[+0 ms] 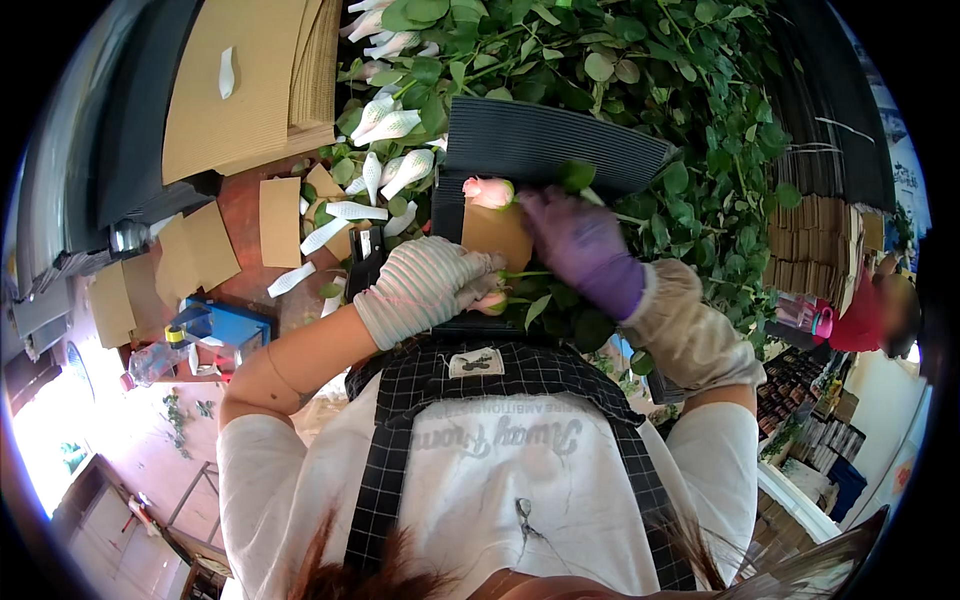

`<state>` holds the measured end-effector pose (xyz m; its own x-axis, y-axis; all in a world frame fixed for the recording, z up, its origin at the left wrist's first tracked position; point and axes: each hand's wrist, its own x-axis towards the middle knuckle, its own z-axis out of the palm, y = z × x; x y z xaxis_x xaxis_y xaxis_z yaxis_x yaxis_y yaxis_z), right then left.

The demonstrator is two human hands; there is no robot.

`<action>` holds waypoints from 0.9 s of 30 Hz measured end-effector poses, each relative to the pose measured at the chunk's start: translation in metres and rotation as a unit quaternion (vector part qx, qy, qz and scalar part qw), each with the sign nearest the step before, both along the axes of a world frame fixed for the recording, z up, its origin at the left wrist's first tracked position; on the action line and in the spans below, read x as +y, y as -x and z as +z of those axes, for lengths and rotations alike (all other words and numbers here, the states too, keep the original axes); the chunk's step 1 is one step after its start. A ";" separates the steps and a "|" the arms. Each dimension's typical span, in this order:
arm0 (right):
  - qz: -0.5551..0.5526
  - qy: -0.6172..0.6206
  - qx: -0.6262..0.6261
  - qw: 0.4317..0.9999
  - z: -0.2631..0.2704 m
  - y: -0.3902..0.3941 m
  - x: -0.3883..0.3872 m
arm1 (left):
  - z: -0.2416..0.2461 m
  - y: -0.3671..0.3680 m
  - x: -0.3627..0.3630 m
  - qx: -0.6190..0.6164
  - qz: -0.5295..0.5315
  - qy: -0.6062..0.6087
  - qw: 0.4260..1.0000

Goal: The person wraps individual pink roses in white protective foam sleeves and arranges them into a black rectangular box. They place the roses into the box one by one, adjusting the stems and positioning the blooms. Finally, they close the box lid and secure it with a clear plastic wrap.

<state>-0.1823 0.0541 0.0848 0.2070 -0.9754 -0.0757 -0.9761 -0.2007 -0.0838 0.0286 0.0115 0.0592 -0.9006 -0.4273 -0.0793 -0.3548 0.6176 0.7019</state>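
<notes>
My left hand, in a pale striped glove, has its fingers curled at the lower pink rose, beside the edge of a brown cardboard piece. The fingers partly cover that bloom. An upper pink rose lies at the far end of the cardboard. Motion blurs my right hand, in a purple glove, just right of the cardboard over leaves and stems; its fingertips are unclear. Beneath lies a black corrugated sheet, its far flap raised.
Leafy rose stems fill the far right. White mesh sleeves lie left of the black sheet. Stacked brown cardboard stands far left, near a blue tape dispenser and plastic bottle. Cardboard bundles and another person are at right.
</notes>
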 end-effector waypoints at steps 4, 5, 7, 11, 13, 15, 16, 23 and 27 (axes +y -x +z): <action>0.063 0.006 0.035 0.997 -0.008 0.013 0.009 | 0.001 -0.003 0.005 0.031 0.013 0.031 0.999; 0.083 0.020 0.020 0.996 -0.009 0.015 0.013 | 0.002 -0.004 0.006 0.022 0.013 0.036 0.999; 0.080 0.025 0.011 0.996 -0.008 0.012 0.022 | 0.004 -0.003 0.007 0.010 0.004 0.047 0.999; 0.079 0.015 -0.005 0.997 -0.004 0.001 0.022 | 0.004 -0.003 0.010 0.015 0.013 0.058 0.998; 0.079 -0.005 0.031 0.996 -0.004 -0.004 0.026 | -0.001 -0.005 0.009 0.037 0.021 0.052 0.998; 0.083 0.006 0.034 0.996 -0.006 -0.005 0.030 | 0.011 -0.013 0.002 0.084 0.097 -0.083 0.988; 0.088 0.028 0.021 0.996 -0.009 -0.004 0.032 | 0.018 -0.013 -0.002 0.107 0.132 -0.151 0.974; 0.155 -0.020 -0.029 0.987 0.000 0.017 0.031 | 0.004 0.018 0.001 0.011 0.055 0.165 0.985; 0.008 0.091 -0.204 0.975 0.056 0.076 -0.043 | 0.009 0.012 0.002 0.035 0.067 0.155 0.985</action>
